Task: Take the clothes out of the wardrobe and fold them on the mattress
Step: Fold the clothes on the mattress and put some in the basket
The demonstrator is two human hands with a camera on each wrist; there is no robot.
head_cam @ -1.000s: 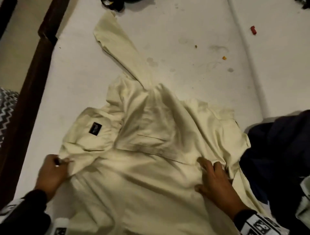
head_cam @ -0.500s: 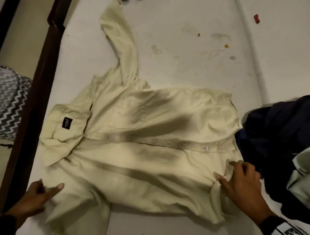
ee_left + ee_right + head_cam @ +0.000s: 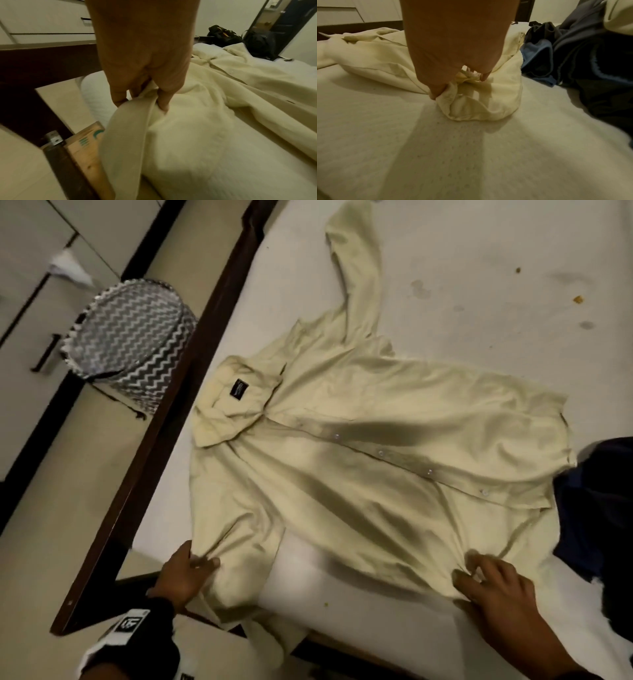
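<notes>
A pale yellow button-up shirt (image 3: 376, 460) lies spread front-up on the white mattress (image 3: 479, 285), collar toward the bed frame, one sleeve stretched to the far side. My left hand (image 3: 191, 566) pinches the near sleeve at the shoulder, and that sleeve (image 3: 123, 135) hangs over the mattress edge. My right hand (image 3: 479, 577) grips a bunched fold of the shirt's near hem (image 3: 471, 94), lifted slightly off the mattress (image 3: 436, 148). The shirt (image 3: 223, 94) runs away from my left hand (image 3: 142, 100) toward the far side.
A dark navy pile of clothes (image 3: 603, 508) lies on the mattress right of the shirt, close to my right hand (image 3: 458, 83). The dark wooden bed frame (image 3: 164, 440) runs along the left. A zigzag-patterned basket (image 3: 130, 344) stands on the floor by drawers. Dark bags (image 3: 240, 39) sit beyond the bed.
The shirt has been pulled out flatter and toward the near edge. Both hands shifted to the near sleeve and hem and now hold cloth. The view swung left, showing the basket.
</notes>
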